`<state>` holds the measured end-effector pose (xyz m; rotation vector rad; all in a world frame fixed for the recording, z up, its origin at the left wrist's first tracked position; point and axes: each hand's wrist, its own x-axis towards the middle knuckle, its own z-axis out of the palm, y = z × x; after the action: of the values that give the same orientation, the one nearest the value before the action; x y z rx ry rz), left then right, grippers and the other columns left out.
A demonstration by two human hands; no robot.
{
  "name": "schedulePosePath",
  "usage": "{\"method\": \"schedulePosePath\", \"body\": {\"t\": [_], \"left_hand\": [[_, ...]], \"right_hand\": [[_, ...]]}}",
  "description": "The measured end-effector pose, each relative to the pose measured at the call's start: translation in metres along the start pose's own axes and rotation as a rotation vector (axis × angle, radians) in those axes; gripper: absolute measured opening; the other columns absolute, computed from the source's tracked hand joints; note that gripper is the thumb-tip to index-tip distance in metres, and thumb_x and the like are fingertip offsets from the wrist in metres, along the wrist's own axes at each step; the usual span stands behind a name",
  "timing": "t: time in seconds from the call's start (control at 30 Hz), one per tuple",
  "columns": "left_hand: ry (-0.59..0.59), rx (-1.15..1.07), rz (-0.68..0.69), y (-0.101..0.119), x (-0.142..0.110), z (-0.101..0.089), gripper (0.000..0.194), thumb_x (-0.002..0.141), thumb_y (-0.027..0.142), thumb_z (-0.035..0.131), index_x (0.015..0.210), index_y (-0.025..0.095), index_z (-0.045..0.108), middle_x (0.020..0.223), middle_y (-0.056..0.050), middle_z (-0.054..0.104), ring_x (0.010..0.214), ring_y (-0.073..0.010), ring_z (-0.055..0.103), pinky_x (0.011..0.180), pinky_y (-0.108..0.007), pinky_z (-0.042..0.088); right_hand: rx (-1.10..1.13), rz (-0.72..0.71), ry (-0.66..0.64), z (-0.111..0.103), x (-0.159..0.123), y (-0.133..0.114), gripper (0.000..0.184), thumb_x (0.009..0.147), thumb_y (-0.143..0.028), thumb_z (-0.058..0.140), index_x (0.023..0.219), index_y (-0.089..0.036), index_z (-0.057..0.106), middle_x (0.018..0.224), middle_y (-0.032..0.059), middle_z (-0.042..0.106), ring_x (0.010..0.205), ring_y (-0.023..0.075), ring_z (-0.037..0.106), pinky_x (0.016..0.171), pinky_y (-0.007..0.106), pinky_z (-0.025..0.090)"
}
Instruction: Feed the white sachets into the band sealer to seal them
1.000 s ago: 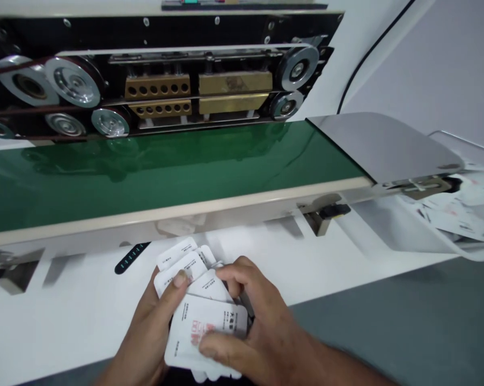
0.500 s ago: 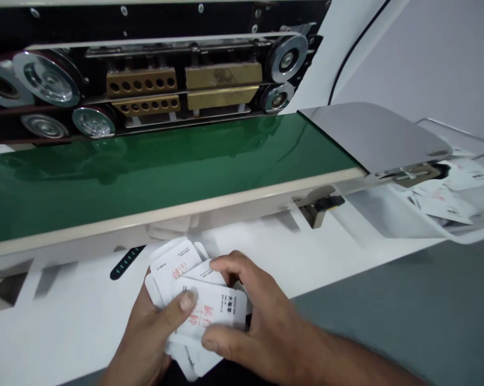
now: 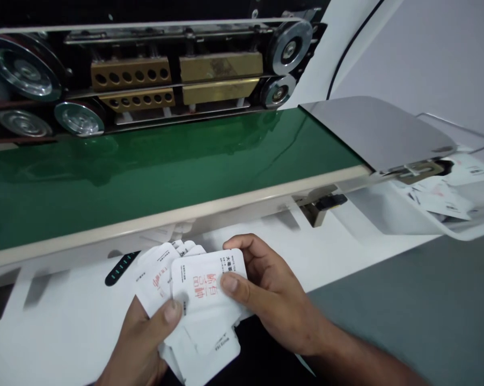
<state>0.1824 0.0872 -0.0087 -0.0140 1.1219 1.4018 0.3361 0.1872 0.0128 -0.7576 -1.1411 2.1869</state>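
Note:
Several small white sachets with rounded corners and red and black print are fanned out between my hands, low in the middle of the view. My left hand [image 3: 147,332] grips the bunch of sachets [image 3: 155,273] from the left, its thumb pressed on top. The top sachet [image 3: 202,279] lies face up, its print turned sideways. My right hand [image 3: 272,295] pinches this sachet by its right side, thumb on the face and fingers behind it. Further sachets stick out below; parts of them are hidden under the top one.
Ahead runs a green conveyor belt [image 3: 177,177] under a machine with metal rollers [image 3: 290,48] and brass blocks [image 3: 221,67]. A metal plate [image 3: 374,126] covers the belt's right end. Beyond it, a white bin [image 3: 463,230] holds sachets. A black control strip [image 3: 121,268] sits left.
My right hand has shifted its thumb up onto the top sachet's face. That sachet has moved up, and the bunch is spread more. The view has shifted slightly.

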Motion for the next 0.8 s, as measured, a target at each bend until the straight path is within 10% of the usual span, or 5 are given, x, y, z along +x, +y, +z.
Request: {"method": "schedulePosePath", "body": {"t": [0.33,0.53,0.8], "left_hand": [[0.031,-0.044,-0.066,0.003,-0.001,0.001,0.085,0.073,0.037,0.079,0.146,0.027,0.036,0.106,-0.007,0.077,0.103,-0.0328,0.069,0.091,-0.040,0.056],[0.104,0.007,-0.069,0.000,0.003,-0.001,0.106,0.068,0.027,0.085,0.151,0.031,0.019,0.107,-0.001,0.077,0.107,-0.0266,0.068,0.085,-0.031,0.057],[0.190,0.190,-0.090,0.005,0.001,0.005,0.098,0.062,0.042,0.087,0.144,0.020,0.038,0.106,-0.009,0.077,0.119,-0.0359,0.060,0.104,-0.051,0.043]], "right_hand": [[0.002,-0.096,-0.082,-0.006,0.004,-0.002,0.029,0.094,-0.019,0.060,0.118,-0.024,0.044,0.093,-0.0018,0.060,0.080,0.0067,0.059,0.070,0.020,0.047],[-0.042,-0.126,-0.142,-0.015,0.006,-0.001,0.033,0.097,-0.024,0.056,0.126,-0.026,0.041,0.097,-0.0009,0.056,0.082,0.0075,0.057,0.070,0.020,0.047],[-0.385,-0.360,0.014,-0.026,-0.013,-0.045,0.045,0.094,-0.018,0.056,0.132,-0.037,0.040,0.096,-0.0013,0.049,0.076,0.0089,0.052,0.064,0.018,0.048]]}}
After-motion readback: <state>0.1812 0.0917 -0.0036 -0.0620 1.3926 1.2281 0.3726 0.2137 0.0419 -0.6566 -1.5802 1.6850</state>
